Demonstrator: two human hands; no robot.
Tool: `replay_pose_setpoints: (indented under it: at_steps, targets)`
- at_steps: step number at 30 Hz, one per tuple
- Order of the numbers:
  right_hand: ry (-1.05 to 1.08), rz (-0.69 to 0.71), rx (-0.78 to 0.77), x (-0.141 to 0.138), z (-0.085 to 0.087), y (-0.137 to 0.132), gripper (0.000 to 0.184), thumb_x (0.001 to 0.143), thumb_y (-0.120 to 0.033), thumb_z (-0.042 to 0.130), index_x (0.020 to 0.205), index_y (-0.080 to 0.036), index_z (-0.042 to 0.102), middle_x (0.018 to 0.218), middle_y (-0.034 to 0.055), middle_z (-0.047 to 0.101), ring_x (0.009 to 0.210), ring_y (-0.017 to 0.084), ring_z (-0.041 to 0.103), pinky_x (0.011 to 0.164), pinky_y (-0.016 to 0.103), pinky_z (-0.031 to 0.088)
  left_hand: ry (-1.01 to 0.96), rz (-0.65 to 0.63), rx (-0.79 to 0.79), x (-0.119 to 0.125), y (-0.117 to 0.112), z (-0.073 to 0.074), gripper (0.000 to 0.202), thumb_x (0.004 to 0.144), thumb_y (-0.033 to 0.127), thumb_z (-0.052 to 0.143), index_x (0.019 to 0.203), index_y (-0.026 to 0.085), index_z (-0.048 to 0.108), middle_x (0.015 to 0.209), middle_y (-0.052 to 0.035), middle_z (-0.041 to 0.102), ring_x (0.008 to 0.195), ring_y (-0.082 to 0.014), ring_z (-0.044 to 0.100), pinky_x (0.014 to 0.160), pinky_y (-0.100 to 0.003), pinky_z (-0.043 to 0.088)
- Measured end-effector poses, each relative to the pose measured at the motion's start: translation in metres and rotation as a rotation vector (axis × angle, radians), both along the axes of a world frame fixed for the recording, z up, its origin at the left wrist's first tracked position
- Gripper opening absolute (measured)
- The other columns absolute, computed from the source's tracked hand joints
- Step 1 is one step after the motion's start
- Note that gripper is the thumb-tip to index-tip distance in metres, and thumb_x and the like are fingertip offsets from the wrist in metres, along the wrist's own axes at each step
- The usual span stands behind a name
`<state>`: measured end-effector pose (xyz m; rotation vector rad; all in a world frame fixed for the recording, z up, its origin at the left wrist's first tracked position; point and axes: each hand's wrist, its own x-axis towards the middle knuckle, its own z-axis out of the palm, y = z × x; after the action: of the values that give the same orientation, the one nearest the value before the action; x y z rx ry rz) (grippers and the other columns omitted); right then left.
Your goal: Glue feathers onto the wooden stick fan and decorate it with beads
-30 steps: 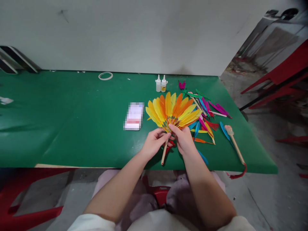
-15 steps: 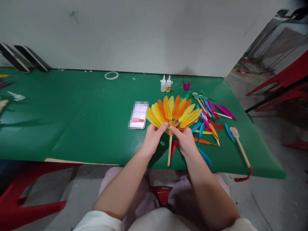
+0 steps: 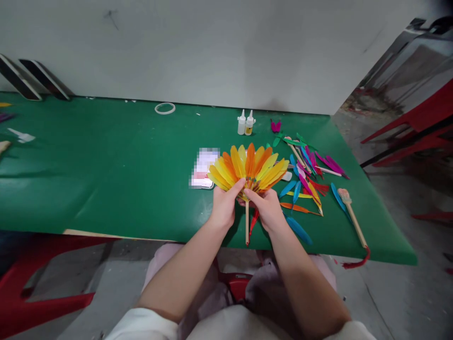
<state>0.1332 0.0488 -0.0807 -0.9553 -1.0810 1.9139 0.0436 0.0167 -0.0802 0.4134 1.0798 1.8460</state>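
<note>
I hold a feather fan [image 3: 249, 170] of yellow and orange feathers on a thin wooden stick, lifted a little above the green table [image 3: 106, 179]. My left hand [image 3: 224, 205] grips the fan's base from the left, thumb up against the feathers. From the right, my right hand [image 3: 267, 208] pinches the same base with its fingers closed. The stick hangs down between both hands, with a red tassel beside it.
Loose coloured feathers [image 3: 304, 170] lie scattered at the right. Another wooden stick with a red tassel [image 3: 354, 224] lies near the right edge. Two small glue bottles [image 3: 246, 123], a white ring [image 3: 164, 108] and a phone [image 3: 203, 174] sit on the table. Red chairs stand around.
Both hands have raised the fan slightly and turned it upright, so the stick now points straight down. My left thumb has moved up onto the feathers.
</note>
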Motion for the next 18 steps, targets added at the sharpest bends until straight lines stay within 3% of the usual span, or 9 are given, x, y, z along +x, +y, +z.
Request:
replay_pose_setpoints:
  at_steps: [4,10,18]
  targets:
    - [-0.001,-0.037,0.003,-0.0013,0.0007,-0.0012,0.028,0.062,-0.031,0.072,0.084,-0.015,0.066,0.071,0.0013,0.069,0.057,0.015,0.064,0.055,0.029,0.055,-0.015,-0.047,-0.047,0.0016,-0.0009,-0.0001,0.033,0.066,0.027,0.072,0.095,0.016,0.064,0.094,-0.0042,0.068,0.07,-0.013,0.063,0.054,-0.021,0.047]
    - [-0.02,-0.063,0.009,-0.0024,0.0026,-0.0026,0.03,0.06,-0.03,0.072,0.085,-0.015,0.066,0.072,0.0021,0.069,0.058,0.016,0.064,0.053,0.029,0.054,-0.016,-0.042,-0.029,0.0024,-0.0011,0.0011,0.031,0.064,0.025,0.072,0.092,0.015,0.065,0.1,-0.0055,0.068,0.079,-0.0157,0.064,0.064,-0.024,0.05]
    - [0.018,-0.07,0.026,-0.0036,0.0045,-0.0036,0.024,0.06,-0.028,0.071,0.079,-0.015,0.065,0.067,0.0005,0.066,0.054,0.014,0.06,0.055,0.029,0.053,0.003,-0.029,-0.062,0.0035,-0.0027,0.0007,0.031,0.064,0.026,0.072,0.092,0.016,0.064,0.087,-0.0025,0.068,0.062,-0.0116,0.06,0.044,-0.019,0.04]
